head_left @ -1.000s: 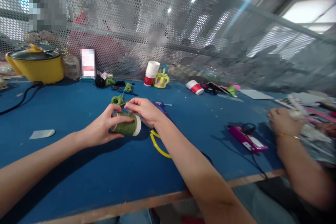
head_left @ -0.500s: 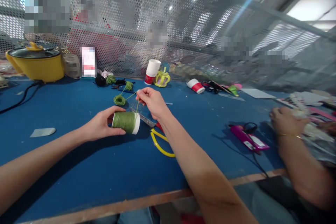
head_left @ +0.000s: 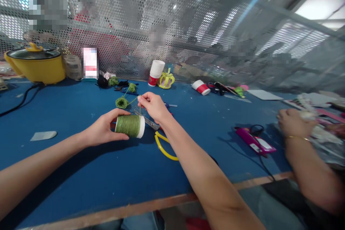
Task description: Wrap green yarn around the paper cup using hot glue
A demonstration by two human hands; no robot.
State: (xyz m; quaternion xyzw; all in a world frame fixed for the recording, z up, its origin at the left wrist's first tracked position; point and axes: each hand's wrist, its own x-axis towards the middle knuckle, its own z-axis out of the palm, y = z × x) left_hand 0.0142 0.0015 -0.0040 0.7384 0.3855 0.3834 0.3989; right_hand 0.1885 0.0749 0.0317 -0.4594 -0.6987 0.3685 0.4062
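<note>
My left hand (head_left: 104, 129) grips a paper cup (head_left: 130, 126) lying on its side and wrapped in green yarn, just above the blue table (head_left: 81, 176). My right hand (head_left: 153, 106) pinches the green yarn strand (head_left: 133, 99) a little above the cup's rim. The strand runs back to a small green yarn coil (head_left: 122, 102) on the table. Scissors with yellow handles (head_left: 161, 143) lie under my right forearm.
A yellow pot (head_left: 36, 65) stands at the back left. Stacked paper cups (head_left: 155, 73), a yellow crown-shaped piece (head_left: 166, 79) and a tipped cup (head_left: 201, 87) sit along the mesh wall. A pink tool (head_left: 254, 142) lies to the right, near another person's hand (head_left: 289, 124).
My right hand lifted off the cup and drew the yarn strand up and back, then dipped slightly. The left hand kept the cup in place.
</note>
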